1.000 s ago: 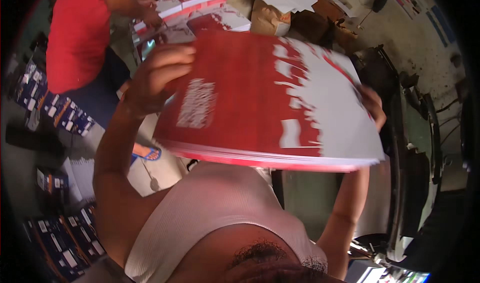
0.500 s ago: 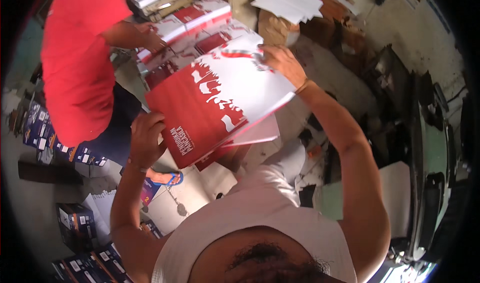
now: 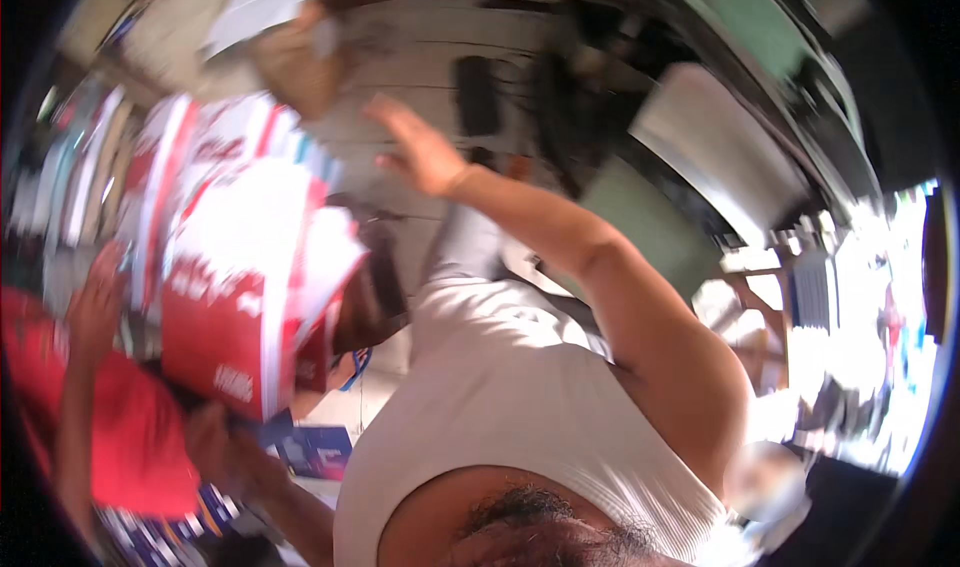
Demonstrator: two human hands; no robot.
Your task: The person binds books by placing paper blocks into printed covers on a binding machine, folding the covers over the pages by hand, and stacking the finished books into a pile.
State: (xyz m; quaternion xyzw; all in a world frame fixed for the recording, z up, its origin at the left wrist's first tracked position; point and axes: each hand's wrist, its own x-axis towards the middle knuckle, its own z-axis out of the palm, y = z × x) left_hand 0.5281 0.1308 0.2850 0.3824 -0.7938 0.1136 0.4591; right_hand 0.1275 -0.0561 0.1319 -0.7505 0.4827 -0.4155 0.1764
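Note:
A thick red-and-white printed book or stack of booklets lies at the left on top of bundles with like covers. My right hand is off it, held over the floor to its right, fingers apart and nothing in them. Close to the stack's lower left corner is my left hand. Motion smears its fingers, and whether it touches the covers is unclear. Loose red-and-white booklets stick out beneath the stack's right side.
A co-worker in a red shirt stands at the left, one hand beside the bundles. White sheets lie at the far left. Dark blue printed boxes sit lower left. A pale panel stands at the right.
My right hand has let go of the book's far corner and drawn away, opening. The view has swung right, so the stack and co-worker now appear further left.

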